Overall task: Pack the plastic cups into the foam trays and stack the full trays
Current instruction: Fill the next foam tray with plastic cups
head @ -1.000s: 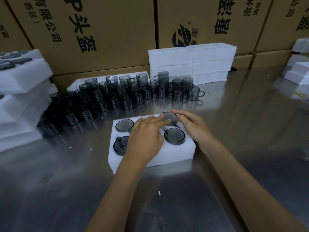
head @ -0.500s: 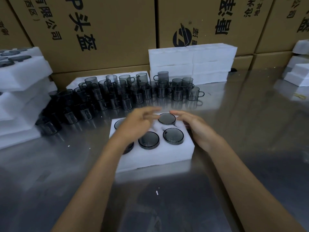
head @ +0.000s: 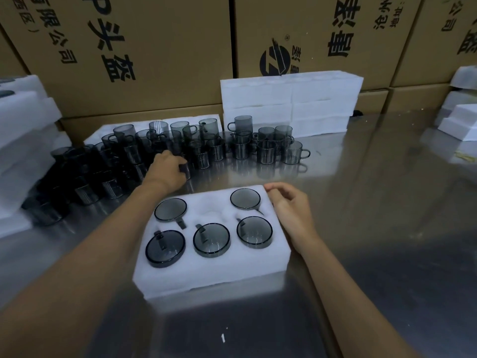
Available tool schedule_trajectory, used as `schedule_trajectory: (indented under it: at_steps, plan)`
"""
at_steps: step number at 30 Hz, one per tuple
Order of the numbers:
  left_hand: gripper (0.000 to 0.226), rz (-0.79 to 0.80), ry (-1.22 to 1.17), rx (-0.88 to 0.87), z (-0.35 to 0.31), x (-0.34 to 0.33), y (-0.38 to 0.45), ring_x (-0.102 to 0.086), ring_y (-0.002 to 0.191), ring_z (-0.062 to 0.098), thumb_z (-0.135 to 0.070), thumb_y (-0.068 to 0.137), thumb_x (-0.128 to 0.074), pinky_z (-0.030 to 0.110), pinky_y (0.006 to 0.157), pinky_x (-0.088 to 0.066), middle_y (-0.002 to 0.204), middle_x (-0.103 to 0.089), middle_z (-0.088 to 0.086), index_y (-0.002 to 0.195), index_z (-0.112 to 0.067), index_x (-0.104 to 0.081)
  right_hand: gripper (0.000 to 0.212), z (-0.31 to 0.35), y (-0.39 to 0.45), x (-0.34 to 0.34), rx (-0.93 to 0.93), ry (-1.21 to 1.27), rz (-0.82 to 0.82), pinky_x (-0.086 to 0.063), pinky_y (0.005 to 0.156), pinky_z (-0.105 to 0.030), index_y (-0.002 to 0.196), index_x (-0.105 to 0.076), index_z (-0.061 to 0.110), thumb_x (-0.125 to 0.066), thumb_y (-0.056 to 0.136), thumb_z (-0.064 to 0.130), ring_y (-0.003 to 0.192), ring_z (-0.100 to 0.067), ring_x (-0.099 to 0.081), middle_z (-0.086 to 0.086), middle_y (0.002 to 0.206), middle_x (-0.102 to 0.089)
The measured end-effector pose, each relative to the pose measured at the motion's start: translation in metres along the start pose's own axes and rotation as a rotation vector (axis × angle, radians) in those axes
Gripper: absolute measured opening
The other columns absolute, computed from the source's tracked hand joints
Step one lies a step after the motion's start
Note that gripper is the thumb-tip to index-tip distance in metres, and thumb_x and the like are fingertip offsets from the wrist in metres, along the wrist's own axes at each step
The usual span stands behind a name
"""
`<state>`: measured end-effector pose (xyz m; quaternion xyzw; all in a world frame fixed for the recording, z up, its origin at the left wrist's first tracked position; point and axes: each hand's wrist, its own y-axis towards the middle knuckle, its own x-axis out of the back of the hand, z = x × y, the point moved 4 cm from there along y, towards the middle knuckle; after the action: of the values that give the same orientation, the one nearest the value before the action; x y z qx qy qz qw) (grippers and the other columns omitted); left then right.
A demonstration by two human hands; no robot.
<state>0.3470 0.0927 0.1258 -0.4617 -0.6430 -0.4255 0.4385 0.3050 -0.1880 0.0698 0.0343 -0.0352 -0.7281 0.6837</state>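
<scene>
A white foam tray [head: 206, 277] lies on the steel table in front of me. Several smoky grey plastic cups sit in its pockets, among them one at the front left [head: 165, 248] and one at the back right [head: 245, 198]. The back middle pocket [head: 212, 211] is empty. My left hand [head: 166, 167] reaches into the cluster of loose cups [head: 265, 151] behind the tray, its fingers curled round a cup [head: 185, 168]. My right hand [head: 291, 213] rests against the tray's right edge with loosely bent fingers and holds nothing.
Stacked foam trays [head: 291, 102] stand at the back centre. More trays are piled at the left [head: 23, 120] and far right [head: 459, 120]. Cardboard boxes [head: 154, 47] wall off the back. A bare stretch of steel table [head: 387, 202] lies to the right.
My left hand has left the tray and moved back-left into the loose cups, closing round one. My right hand has shifted slightly to the tray's right edge.
</scene>
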Motion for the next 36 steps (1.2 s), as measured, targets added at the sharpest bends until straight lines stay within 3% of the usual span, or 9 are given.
schedule_trajectory:
  at_steps: [5, 11, 15, 18, 21, 26, 29, 32, 36]
  plan:
    - [0.018, -0.087, -0.172, 0.049, -0.004, 0.006, -0.010, -0.062, 0.108, 0.033, -0.003, 0.089, -0.067, 0.042, 0.101, -0.049, 0.112, -0.069, 0.017, 0.105, -0.006, -0.075, 0.018, 0.003, -0.002, 0.001, -0.013, -0.010, -0.017, -0.056, 0.072, -0.028, 0.089, -0.075, 0.015, -0.059, 0.090, 0.007, 0.080, -0.012, -0.069, 0.000, 0.086, -0.076]
    - [0.010, -0.188, -0.373, -0.038, -0.023, 0.033, -0.037, -0.059, 0.073, 0.005, -0.017, 0.087, -0.075, 0.023, 0.077, -0.052, 0.083, -0.066, -0.002, 0.095, -0.012, -0.073, 0.015, 0.007, -0.004, 0.004, -0.103, 0.079, 0.062, -0.051, 0.063, -0.021, 0.102, -0.072, 0.018, -0.061, 0.093, 0.010, 0.078, -0.012, -0.064, -0.004, 0.098, -0.072]
    - [0.011, -0.308, -0.467, -0.158, -0.047, 0.057, -0.070, -0.061, 0.069, 0.002, -0.021, 0.084, -0.078, 0.022, 0.071, -0.052, 0.075, -0.067, -0.007, 0.094, -0.019, -0.074, 0.032, 0.032, -0.011, 0.001, 0.117, -0.139, 0.105, -0.043, 0.096, -0.019, 0.119, -0.063, 0.025, -0.068, 0.091, 0.011, 0.114, -0.006, -0.057, 0.008, 0.125, -0.063]
    - [0.014, -0.329, -0.514, -0.251, -0.066, 0.067, -0.101, -0.060, 0.063, -0.004, -0.021, 0.081, -0.080, 0.012, 0.063, -0.049, 0.070, -0.064, -0.016, 0.081, -0.030, -0.069, 0.063, 0.058, -0.030, -0.018, 0.275, -0.215, 0.247, -0.035, 0.091, -0.001, 0.137, -0.053, 0.036, -0.080, 0.082, 0.025, 0.125, 0.006, -0.048, 0.018, 0.132, -0.056]
    - [0.008, -0.340, -0.544, -0.290, -0.078, 0.065, -0.126, -0.061, 0.069, -0.001, -0.024, 0.080, -0.080, 0.015, 0.064, -0.050, 0.072, -0.063, -0.013, 0.080, -0.023, -0.072, 0.087, 0.072, -0.050, -0.045, 0.389, -0.328, 0.344, -0.034, 0.096, -0.009, 0.144, -0.045, 0.039, -0.088, 0.069, 0.039, 0.129, 0.002, -0.044, 0.022, 0.135, -0.052]
    - [0.007, -0.345, -0.631, -0.284, -0.073, 0.057, -0.147, -0.063, 0.075, 0.001, -0.026, 0.085, -0.077, 0.022, 0.071, -0.053, 0.082, -0.068, -0.010, 0.091, -0.022, -0.078, 0.075, 0.075, -0.062, -0.062, 0.467, -0.446, 0.296, -0.047, 0.100, -0.043, 0.138, -0.051, 0.029, -0.085, 0.072, 0.033, 0.120, -0.014, -0.054, 0.012, 0.127, -0.061]
    - [0.019, -0.415, -0.775, -0.242, -0.052, 0.051, -0.155, -0.063, 0.094, -0.003, -0.021, 0.095, -0.065, 0.019, 0.085, -0.051, 0.103, -0.069, -0.010, 0.111, -0.020, -0.074, 0.072, 0.069, -0.060, -0.062, 0.413, -0.534, 0.343, -0.047, 0.102, -0.043, 0.134, -0.049, 0.037, -0.083, 0.071, 0.040, 0.121, -0.012, -0.054, 0.013, 0.125, -0.061]
    - [0.034, -0.244, -0.862, -0.167, -0.037, 0.035, -0.154, -0.057, 0.112, -0.006, -0.021, 0.099, -0.057, 0.019, 0.097, -0.048, 0.126, -0.063, -0.013, 0.134, -0.023, -0.060, 0.065, 0.064, -0.059, -0.064, 0.354, -0.522, 0.415, -0.047, 0.105, -0.042, 0.129, -0.045, 0.043, -0.075, 0.072, 0.038, 0.122, -0.008, -0.056, 0.021, 0.122, -0.063]
    - [0.035, -0.153, -0.848, -0.186, -0.037, 0.027, -0.148, -0.058, 0.116, -0.001, -0.017, 0.100, -0.055, 0.023, 0.100, -0.048, 0.127, -0.064, -0.010, 0.134, -0.023, -0.061, 0.059, 0.058, -0.055, -0.064, 0.277, -0.529, 0.509, -0.045, 0.108, -0.043, 0.130, -0.040, 0.051, -0.067, 0.079, 0.042, 0.127, -0.010, -0.053, 0.027, 0.119, -0.061]
